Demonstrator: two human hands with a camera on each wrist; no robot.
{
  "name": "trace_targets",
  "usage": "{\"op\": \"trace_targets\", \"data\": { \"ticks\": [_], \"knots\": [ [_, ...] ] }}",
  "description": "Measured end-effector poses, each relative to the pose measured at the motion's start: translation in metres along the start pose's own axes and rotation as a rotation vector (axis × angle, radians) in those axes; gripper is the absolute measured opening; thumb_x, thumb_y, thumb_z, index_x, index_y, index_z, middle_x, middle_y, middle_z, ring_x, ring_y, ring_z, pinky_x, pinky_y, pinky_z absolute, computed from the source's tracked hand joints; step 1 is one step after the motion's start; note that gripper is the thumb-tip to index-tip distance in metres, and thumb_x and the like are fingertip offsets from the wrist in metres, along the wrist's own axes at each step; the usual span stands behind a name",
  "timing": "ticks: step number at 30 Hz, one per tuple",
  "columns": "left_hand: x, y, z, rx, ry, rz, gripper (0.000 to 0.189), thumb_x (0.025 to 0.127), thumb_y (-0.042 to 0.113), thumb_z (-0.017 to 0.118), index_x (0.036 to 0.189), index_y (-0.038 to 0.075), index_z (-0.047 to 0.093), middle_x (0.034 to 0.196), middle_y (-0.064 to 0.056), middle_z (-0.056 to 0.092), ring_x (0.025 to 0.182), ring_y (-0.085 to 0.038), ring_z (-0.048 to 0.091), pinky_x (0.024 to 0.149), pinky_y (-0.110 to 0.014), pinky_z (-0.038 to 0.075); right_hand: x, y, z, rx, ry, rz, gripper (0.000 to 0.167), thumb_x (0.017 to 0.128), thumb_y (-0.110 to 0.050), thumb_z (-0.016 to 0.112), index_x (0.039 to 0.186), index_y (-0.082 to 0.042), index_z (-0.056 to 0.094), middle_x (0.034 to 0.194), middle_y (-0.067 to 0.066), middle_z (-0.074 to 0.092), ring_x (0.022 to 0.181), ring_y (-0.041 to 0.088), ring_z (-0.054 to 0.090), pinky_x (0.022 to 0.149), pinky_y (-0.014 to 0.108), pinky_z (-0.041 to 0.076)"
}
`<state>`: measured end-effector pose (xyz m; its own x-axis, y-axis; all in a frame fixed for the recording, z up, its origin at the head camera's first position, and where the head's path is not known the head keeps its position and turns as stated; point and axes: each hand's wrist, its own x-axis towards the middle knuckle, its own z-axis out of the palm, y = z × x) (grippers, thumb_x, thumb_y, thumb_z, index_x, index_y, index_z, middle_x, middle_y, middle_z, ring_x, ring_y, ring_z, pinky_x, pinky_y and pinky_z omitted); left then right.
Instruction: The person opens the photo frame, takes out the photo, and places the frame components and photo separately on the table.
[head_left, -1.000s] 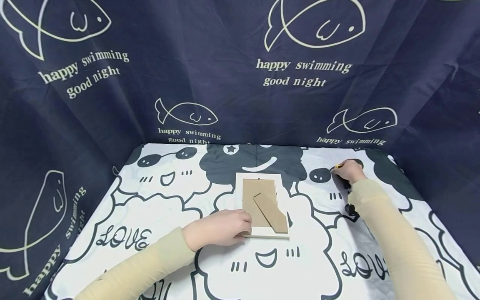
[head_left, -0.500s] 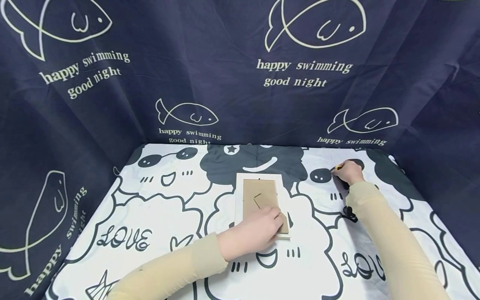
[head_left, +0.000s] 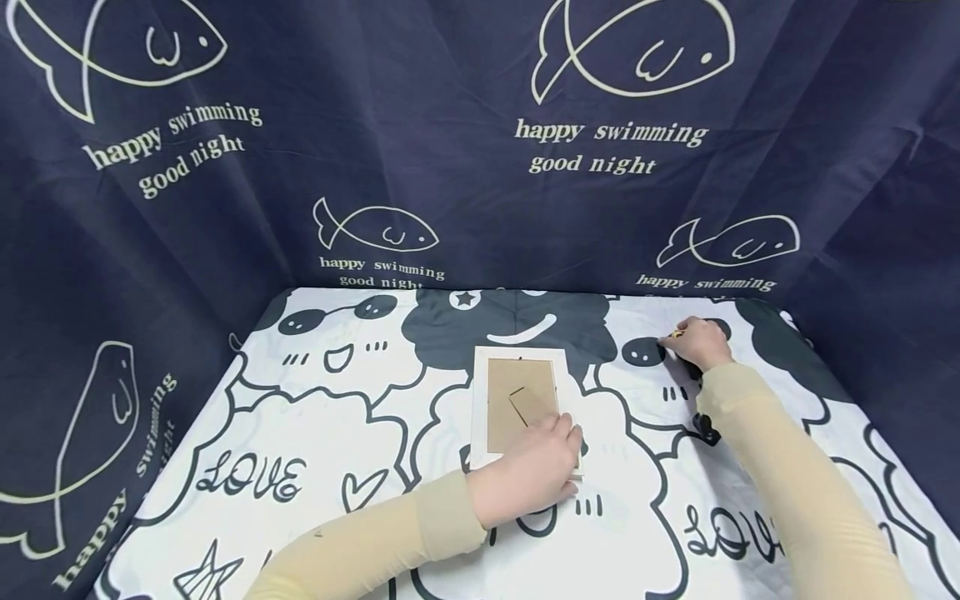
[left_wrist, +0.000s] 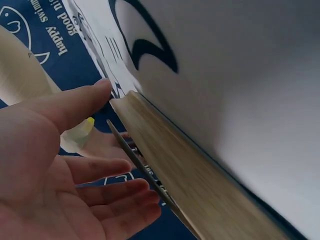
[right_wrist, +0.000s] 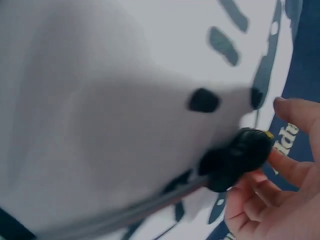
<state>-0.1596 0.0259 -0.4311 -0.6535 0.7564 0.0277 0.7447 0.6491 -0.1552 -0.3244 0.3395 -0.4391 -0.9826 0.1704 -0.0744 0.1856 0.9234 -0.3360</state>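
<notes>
A white picture frame [head_left: 482, 400] lies face down in the middle of the cloth, its brown backing board [head_left: 517, 375] and stand leg showing. My left hand [head_left: 536, 462] is over the frame's lower right part and hides it. In the left wrist view its fingers are nearly straight beside the thin stand leg [left_wrist: 157, 182], and the thumb is near a corner of the frame's wooden edge [left_wrist: 195, 165]. To the right, my right hand [head_left: 701, 343] holds a small black, knobbed object [right_wrist: 245, 150] with a yellow spot. That object's kind is unclear; a blurred grey strip [right_wrist: 150, 200] runs from it.
Beneath everything spreads a white cloth [head_left: 315, 433] printed with black cartoon sheep and words. Dark blue curtains [head_left: 480, 183] with fish drawings hang behind and on both sides. A black item [head_left: 705, 427] shows under the right wrist.
My left hand has moved right across the frame, from its lower left corner to its lower right part. The right hand stays at about the same place on the black object.
</notes>
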Motion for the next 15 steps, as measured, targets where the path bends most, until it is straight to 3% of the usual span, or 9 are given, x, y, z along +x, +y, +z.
{"op": "trace_targets", "data": {
  "ticks": [7,10,15],
  "knots": [
    [0.002,0.009,-0.003,0.062,-0.035,-0.076,0.075,0.081,0.054,0.066,0.132,0.001,0.051,0.131,-0.018,0.054,0.121,-0.027,0.052,0.095,-0.029,0.048,0.001,-0.021,-0.008,-0.014,0.129,-0.152,0.048,0.086,-0.026,0.06,0.119,0.008,0.052,0.116,0.036,0.048,0.111,0.053,0.042,0.09,0.062,0.039],
    [0.001,0.012,-0.005,0.096,-0.056,-0.094,0.076,0.081,0.056,0.064,0.133,0.002,0.051,0.132,-0.018,0.054,0.121,-0.028,0.052,0.095,-0.03,0.048,-0.001,-0.039,-0.006,-0.002,0.102,-0.238,0.044,0.087,-0.023,0.06,0.118,0.008,0.054,0.114,0.034,0.053,0.11,0.05,0.046,0.09,0.059,0.04],
    [0.002,0.017,-0.005,0.128,-0.081,-0.106,0.075,0.081,0.057,0.063,0.133,0.004,0.052,0.133,-0.017,0.053,0.122,-0.028,0.051,0.096,-0.029,0.047,-0.006,-0.068,0.007,-0.008,0.031,-0.377,0.035,0.087,-0.016,0.061,0.113,0.007,0.058,0.096,0.027,0.062,0.087,0.04,0.059,0.079,0.051,0.046]
  ]
}}
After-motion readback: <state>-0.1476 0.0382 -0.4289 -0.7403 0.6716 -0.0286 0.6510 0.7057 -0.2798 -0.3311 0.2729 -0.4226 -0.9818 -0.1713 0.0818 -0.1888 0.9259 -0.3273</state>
